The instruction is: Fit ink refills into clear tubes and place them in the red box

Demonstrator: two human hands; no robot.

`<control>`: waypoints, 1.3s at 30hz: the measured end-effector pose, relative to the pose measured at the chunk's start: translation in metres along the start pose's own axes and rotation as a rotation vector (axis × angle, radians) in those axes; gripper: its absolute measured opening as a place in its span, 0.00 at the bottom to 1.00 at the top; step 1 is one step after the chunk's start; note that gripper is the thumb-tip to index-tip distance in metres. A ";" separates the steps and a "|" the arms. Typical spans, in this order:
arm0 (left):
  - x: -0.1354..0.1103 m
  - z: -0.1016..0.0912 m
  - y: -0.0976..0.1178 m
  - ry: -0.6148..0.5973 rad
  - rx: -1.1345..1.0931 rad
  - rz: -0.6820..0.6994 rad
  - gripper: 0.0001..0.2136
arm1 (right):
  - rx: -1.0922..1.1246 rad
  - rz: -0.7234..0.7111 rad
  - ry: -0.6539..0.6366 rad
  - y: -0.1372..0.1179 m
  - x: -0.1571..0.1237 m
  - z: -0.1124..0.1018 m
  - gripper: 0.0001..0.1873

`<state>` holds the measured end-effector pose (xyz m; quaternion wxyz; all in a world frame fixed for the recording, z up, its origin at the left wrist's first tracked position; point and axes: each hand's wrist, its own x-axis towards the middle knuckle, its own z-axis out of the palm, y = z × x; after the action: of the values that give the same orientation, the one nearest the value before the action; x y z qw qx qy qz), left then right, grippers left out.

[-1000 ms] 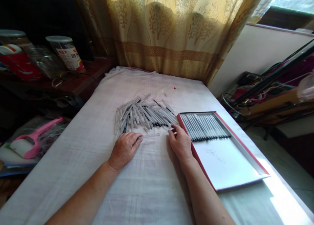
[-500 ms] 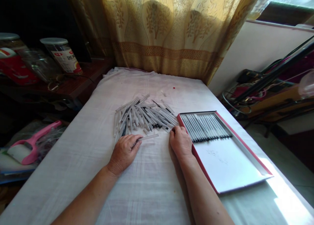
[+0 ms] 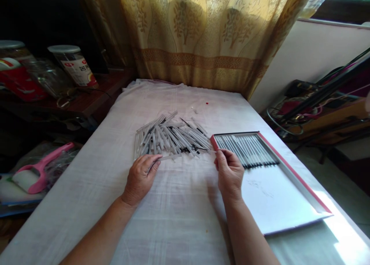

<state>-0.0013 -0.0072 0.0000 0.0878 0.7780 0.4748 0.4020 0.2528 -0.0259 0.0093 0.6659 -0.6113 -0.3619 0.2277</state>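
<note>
My left hand (image 3: 142,176) is closed around a clear pen barrel (image 3: 171,157), whose far end sticks out to the right. Between thumb and fingers, my right hand (image 3: 229,172) pinches a thin pen refill (image 3: 212,151), its dark part pointing left toward the pile. Just beyond both hands lies a loose pile of clear barrels and dark refills (image 3: 170,135). Beside my right hand, a shallow red-edged box (image 3: 286,203) holds a row of pens (image 3: 245,149) side by side in its far half, their black ends toward me. My right forearm hides part of the box's near left side.
A white cloth (image 3: 173,226) covers the table. A small red bit (image 3: 207,103) lies near its far end. Jars (image 3: 73,66) stand on a dark cabinet at left, above a pink-handled object (image 3: 43,168). A patterned curtain (image 3: 187,26) hangs behind the table.
My right hand has lifted from the pile's right edge and moved right, now with a refill in its pinch. My left hand has shifted slightly left with the barrel.
</note>
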 end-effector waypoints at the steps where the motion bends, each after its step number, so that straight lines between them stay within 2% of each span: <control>1: 0.000 0.000 0.000 0.001 0.000 -0.001 0.10 | 0.083 0.036 0.008 -0.003 0.000 0.001 0.15; 4: 0.000 0.000 -0.001 0.005 0.008 0.011 0.10 | 0.249 0.074 0.045 -0.013 0.000 0.001 0.16; 8: 0.000 0.000 -0.002 0.009 0.021 0.026 0.10 | 0.323 0.101 0.061 -0.021 0.000 -0.002 0.17; 16: 0.000 0.000 0.001 -0.011 0.015 0.034 0.09 | 0.327 0.147 -0.056 -0.019 -0.003 -0.001 0.16; 21: 0.001 -0.002 0.000 -0.014 0.013 0.050 0.10 | 0.353 0.196 -0.067 -0.017 -0.003 0.001 0.16; 26: 0.000 -0.001 0.003 -0.069 0.056 0.138 0.10 | 0.306 0.214 -0.074 -0.012 -0.002 0.000 0.16; 30: -0.004 0.001 0.011 -0.108 0.052 0.167 0.11 | 0.140 0.153 -0.168 -0.007 -0.011 0.005 0.12; 33: -0.007 0.004 0.017 -0.134 0.042 0.160 0.11 | 0.015 0.049 -0.246 -0.008 -0.023 0.014 0.10; 36: -0.010 0.006 0.022 -0.161 0.029 0.141 0.11 | -0.038 -0.064 -0.321 -0.011 -0.037 0.024 0.10; 39: -0.011 0.008 0.022 -0.178 0.005 0.089 0.11 | -0.045 -0.114 -0.376 -0.013 -0.046 0.028 0.13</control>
<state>0.0167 -0.0258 0.0002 0.1100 0.8311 0.4312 0.3336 0.2004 -0.0439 0.0119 0.5845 -0.5512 -0.5192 0.2915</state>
